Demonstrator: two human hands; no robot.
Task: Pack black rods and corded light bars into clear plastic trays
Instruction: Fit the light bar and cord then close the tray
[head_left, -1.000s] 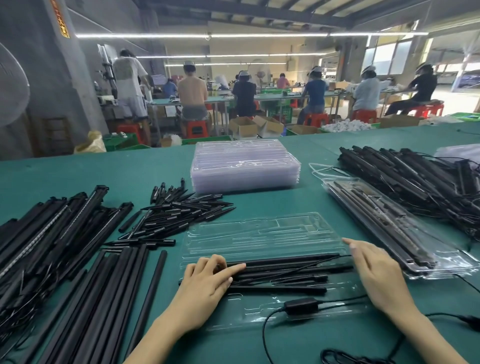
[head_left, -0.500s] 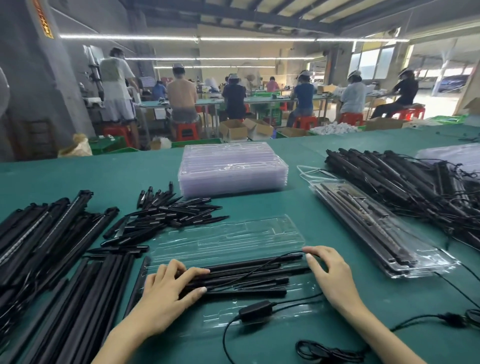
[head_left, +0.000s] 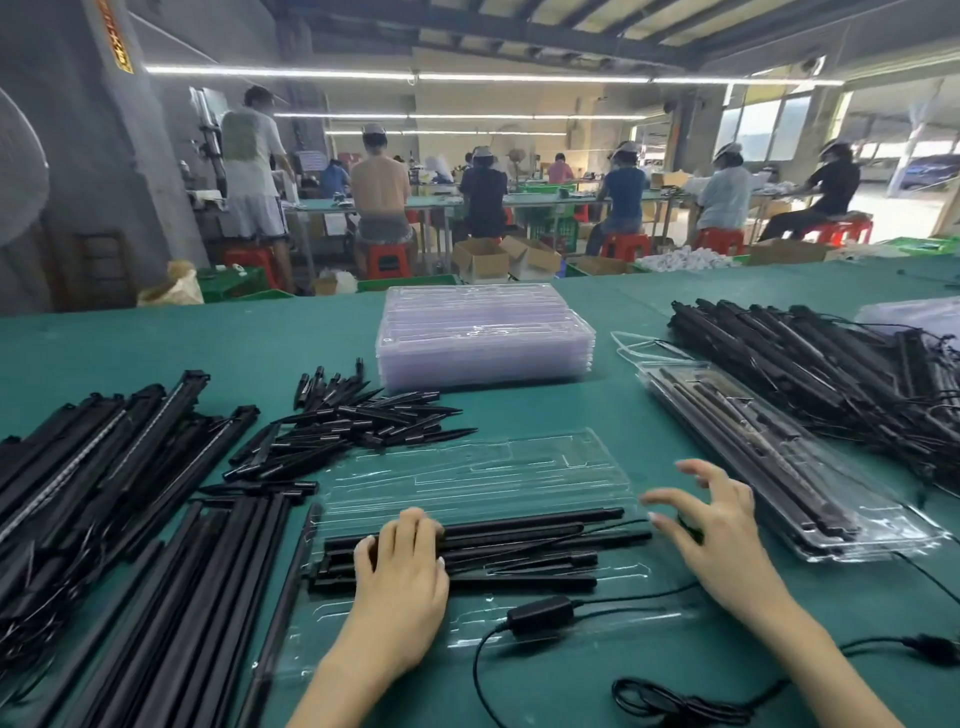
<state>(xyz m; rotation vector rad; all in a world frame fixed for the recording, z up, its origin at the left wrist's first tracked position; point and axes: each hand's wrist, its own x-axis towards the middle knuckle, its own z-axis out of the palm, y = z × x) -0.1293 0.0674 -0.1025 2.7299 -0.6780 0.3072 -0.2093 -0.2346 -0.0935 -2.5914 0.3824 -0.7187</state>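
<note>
An open clear plastic tray (head_left: 470, 475) lies in front of me on the green table (head_left: 156, 348). Its near half holds several black rods and light bars (head_left: 519, 540). My left hand (head_left: 400, 587) rests flat on their left ends, fingers curled over them. My right hand (head_left: 722, 525) hovers just past the right ends of the rods with fingers spread and holds nothing. A black adapter box (head_left: 540, 614) with its cord (head_left: 675, 701) lies across the tray's front edge.
A stack of empty clear trays (head_left: 483, 338) stands at the back centre. A filled closed tray (head_left: 779, 467) lies on the right beside a heap of corded light bars (head_left: 810, 358). Long black bars (head_left: 104, 493) and short black spikes (head_left: 353, 421) cover the left side.
My right hand has lifted off the right ends of the rods and spread its fingers. My left hand has slid further over the rods' left ends.
</note>
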